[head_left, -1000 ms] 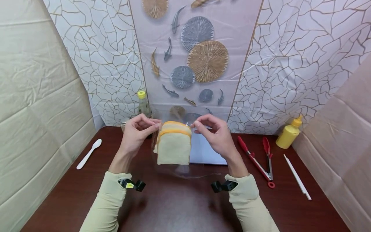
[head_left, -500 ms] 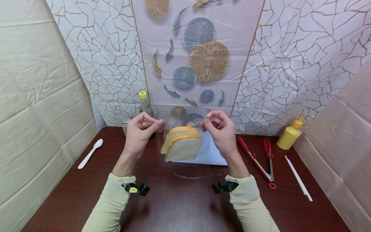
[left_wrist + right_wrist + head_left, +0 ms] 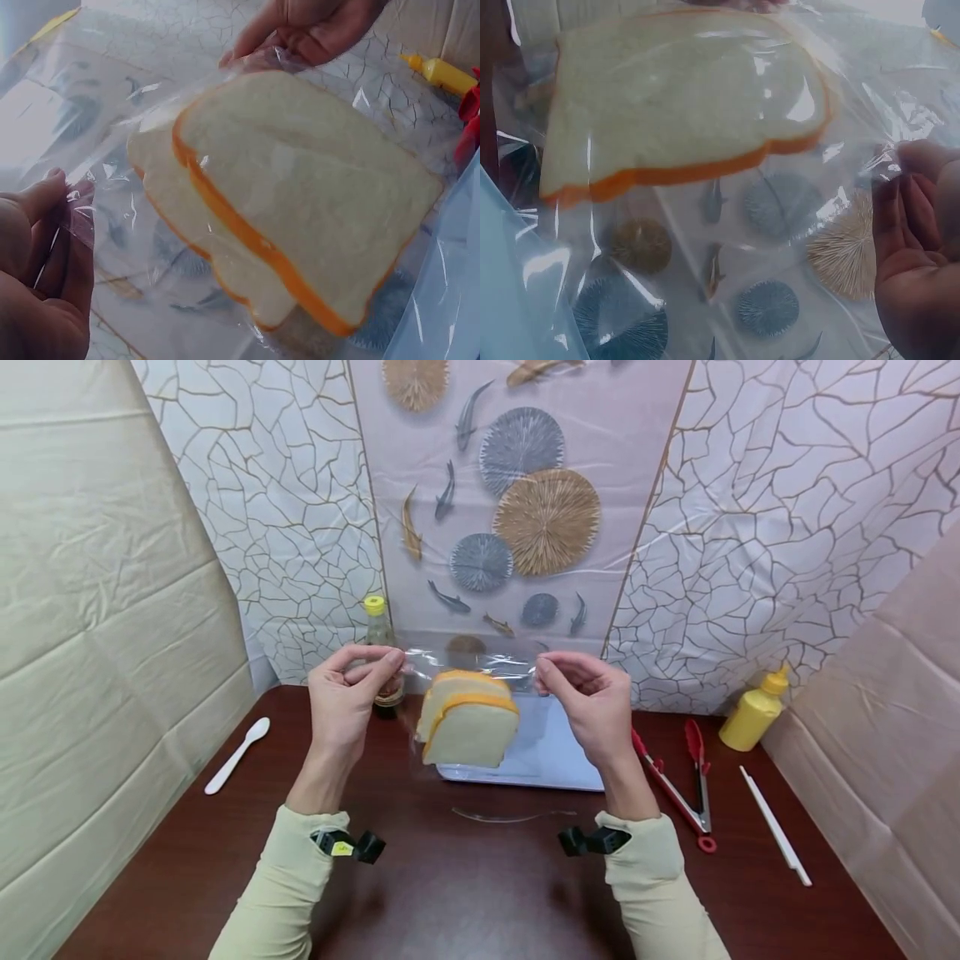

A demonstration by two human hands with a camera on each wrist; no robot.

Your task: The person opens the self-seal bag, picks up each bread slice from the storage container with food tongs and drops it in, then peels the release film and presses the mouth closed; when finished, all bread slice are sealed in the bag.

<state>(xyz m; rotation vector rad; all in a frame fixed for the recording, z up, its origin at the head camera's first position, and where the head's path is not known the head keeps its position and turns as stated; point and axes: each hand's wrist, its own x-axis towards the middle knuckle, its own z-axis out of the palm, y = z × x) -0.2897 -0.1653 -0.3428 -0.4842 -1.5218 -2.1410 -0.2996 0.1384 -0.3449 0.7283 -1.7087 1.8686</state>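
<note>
A clear plastic bag point(image 3: 495, 664) with two slices of bread point(image 3: 472, 731) in it hangs above the table. My left hand point(image 3: 348, 693) pinches one upper corner of the bag between thumb and fingertips. At the other upper corner, my right hand point(image 3: 588, 702) pinches the plastic the same way. Pale faces and orange-brown crusts mark the slices, which overlap at an angle in the left wrist view point(image 3: 300, 172). The near slice point(image 3: 682, 105) lies behind shiny plastic in the right wrist view. Between the hands the bag's top edge is stretched.
Behind the bag lies a white tray point(image 3: 558, 768). Red-handled tongs point(image 3: 678, 793), white chopsticks point(image 3: 776, 827) and a yellow squeeze bottle point(image 3: 753, 710) are at right. A white spoon point(image 3: 238, 756) lies left; a yellow-capped bottle point(image 3: 377, 627) stands behind my left hand. A thin clear strip point(image 3: 513, 818) lies in front.
My hands first came closer together, then drew apart, stretching the bag's top edge. The bread shifted right and tilted inside the bag. Both hands kept hold of the plastic.
</note>
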